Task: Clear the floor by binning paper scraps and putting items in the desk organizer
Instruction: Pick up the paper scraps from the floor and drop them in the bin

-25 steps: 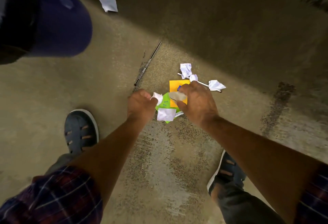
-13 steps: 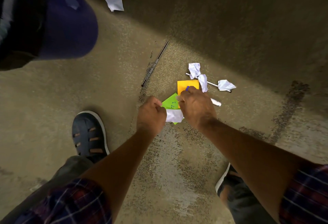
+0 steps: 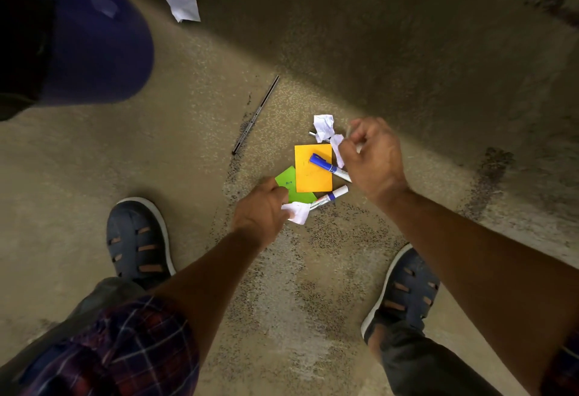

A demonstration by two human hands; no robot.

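My left hand [image 3: 261, 210] is closed at the near edge of a green note [image 3: 297, 190], with a white paper scrap [image 3: 297, 212] at its fingertips. My right hand [image 3: 372, 157] is curled over the right side of the pile, and a bit of white paper shows between its fingers. An orange note [image 3: 313, 179] lies beside it, with a blue-capped marker [image 3: 327, 167] across it. A second marker [image 3: 329, 197] lies below. Two crumpled scraps [image 3: 324, 126] [image 3: 337, 151] sit by my right fingers. A black pen [image 3: 257, 113] lies to the left.
A dark blue bin [image 3: 94, 35] stands at the upper left. Another crumpled white scrap [image 3: 181, 2] lies far off near the shadow line. My two dark shoes [image 3: 138, 239] [image 3: 404, 289] stand on the rough concrete floor on either side of the pile.
My right hand has moved right and away from the orange note, uncovering the blue-capped marker. My left hand has stayed by the green note and white scrap.
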